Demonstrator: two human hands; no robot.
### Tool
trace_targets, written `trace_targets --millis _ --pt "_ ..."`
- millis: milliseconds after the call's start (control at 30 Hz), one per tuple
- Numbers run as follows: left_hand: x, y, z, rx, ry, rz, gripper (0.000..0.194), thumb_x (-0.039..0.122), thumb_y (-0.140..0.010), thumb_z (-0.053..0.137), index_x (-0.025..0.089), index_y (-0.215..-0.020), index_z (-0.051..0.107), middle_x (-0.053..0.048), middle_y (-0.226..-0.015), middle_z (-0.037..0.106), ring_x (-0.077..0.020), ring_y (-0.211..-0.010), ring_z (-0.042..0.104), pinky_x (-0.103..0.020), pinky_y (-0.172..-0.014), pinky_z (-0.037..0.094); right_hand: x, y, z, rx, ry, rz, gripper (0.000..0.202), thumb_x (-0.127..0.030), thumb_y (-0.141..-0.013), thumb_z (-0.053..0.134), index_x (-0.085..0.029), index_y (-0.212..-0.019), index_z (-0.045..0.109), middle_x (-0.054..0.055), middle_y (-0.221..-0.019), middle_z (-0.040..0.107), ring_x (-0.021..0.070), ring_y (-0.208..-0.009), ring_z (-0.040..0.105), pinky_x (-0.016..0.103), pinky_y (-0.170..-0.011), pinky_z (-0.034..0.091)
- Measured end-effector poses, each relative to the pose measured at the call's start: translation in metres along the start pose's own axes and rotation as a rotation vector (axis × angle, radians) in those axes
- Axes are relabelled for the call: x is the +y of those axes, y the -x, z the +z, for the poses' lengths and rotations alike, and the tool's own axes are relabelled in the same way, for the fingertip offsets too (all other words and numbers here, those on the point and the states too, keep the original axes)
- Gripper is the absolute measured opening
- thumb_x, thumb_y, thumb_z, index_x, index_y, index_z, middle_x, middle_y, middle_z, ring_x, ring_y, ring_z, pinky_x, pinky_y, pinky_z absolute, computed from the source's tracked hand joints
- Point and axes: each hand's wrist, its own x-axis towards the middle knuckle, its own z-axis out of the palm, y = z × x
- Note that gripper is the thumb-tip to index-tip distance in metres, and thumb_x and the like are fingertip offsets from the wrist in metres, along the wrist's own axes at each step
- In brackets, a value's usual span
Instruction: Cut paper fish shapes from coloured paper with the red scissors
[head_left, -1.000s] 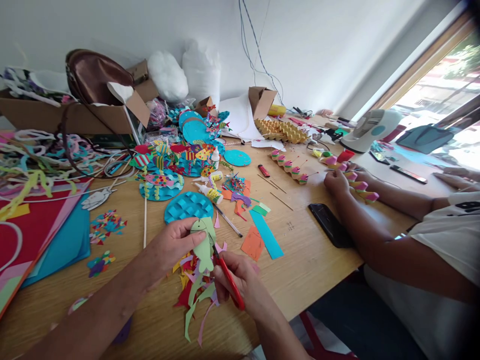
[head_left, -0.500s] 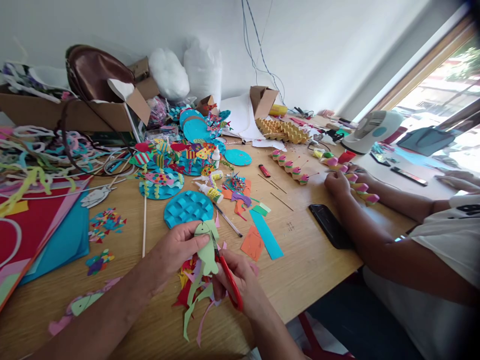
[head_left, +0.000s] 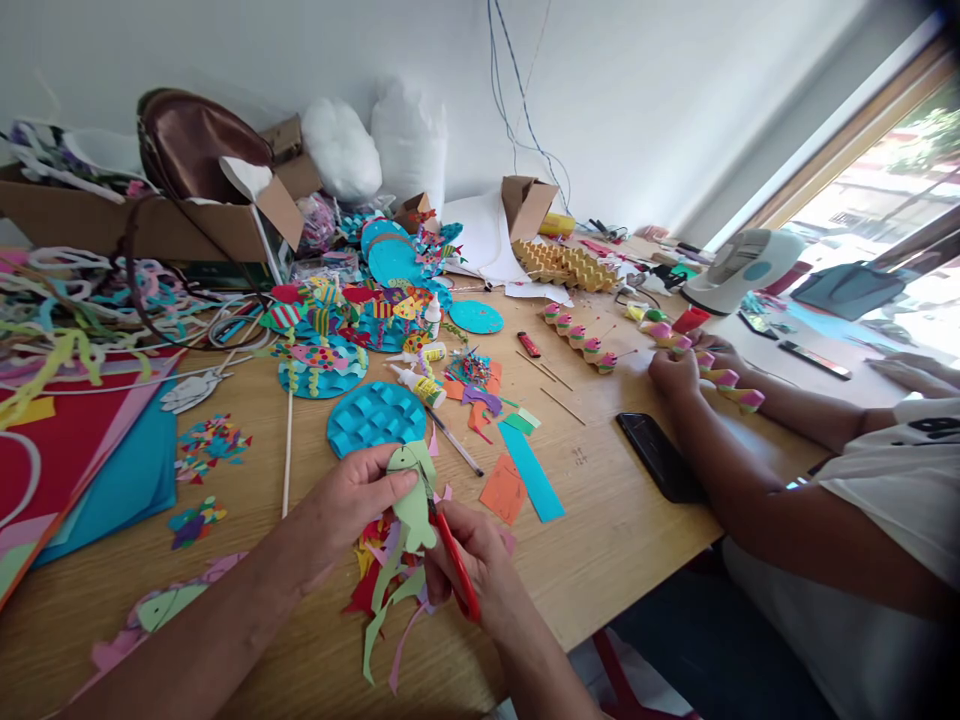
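Note:
A light green paper fish (head_left: 411, 505) with a drawn eye is pinched between the thumb and fingers of my left hand (head_left: 367, 490). My right hand (head_left: 476, 560) is closed round red-handled scissors (head_left: 456, 562), whose blades meet the fish's right edge. Below the fish hangs a green paper offcut (head_left: 375, 620), over a pile of red, yellow and pink scraps (head_left: 365, 590). Just behind my left hand lies a blue woven paper disc (head_left: 376, 418). Another green fish (head_left: 171, 606) rests on pink paper, partly beside my left forearm.
Glue bottles (head_left: 421, 387), a pen (head_left: 459, 445), an orange paper piece (head_left: 503, 490) and a blue strip (head_left: 531, 472) lie beyond my hands. A black phone (head_left: 660, 457) is at the right, next to another person's arms. Coloured sheets (head_left: 112, 480) are stacked at the left.
The red scissor handles have swung slightly closer together and shifted a little left. The fish stays in nearly the same place. The other person's hands have barely moved.

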Motion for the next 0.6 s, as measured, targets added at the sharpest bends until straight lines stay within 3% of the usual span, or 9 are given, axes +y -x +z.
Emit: trace_targets --millis 300,600 --pt "0.0023 0.0019 0.0021 -0.021 -0.041 0.001 0.026 0.040 -0.067 0.068 0.017 -0.072 0.057 0.003 -0.059 0.060 -0.0124 -0.053 0.055 -0.025 -0.056 0.045 -0.0017 0.0010 -0.0003 0.001 -0.029 -0.004 0.056 -0.073 -0.072 0.053 -0.018 -0.062 0.048 -0.006 -0.040 0.045 0.0052 -0.034 0.037 0.016 -0.036 0.028" --pt "0.0008 0.0021 0.0004 0.065 -0.157 0.100 0.026 0.042 -0.072 0.064 0.019 -0.070 0.052 0.006 -0.058 0.056 -0.0109 -0.053 0.049 -0.023 -0.057 0.042 0.0034 0.0001 -0.0001 -0.005 -0.019 0.029 0.052 -0.068 -0.075 0.053 -0.018 -0.061 0.048 -0.006 -0.040 0.046 0.0060 -0.034 0.040 0.016 -0.036 0.029"
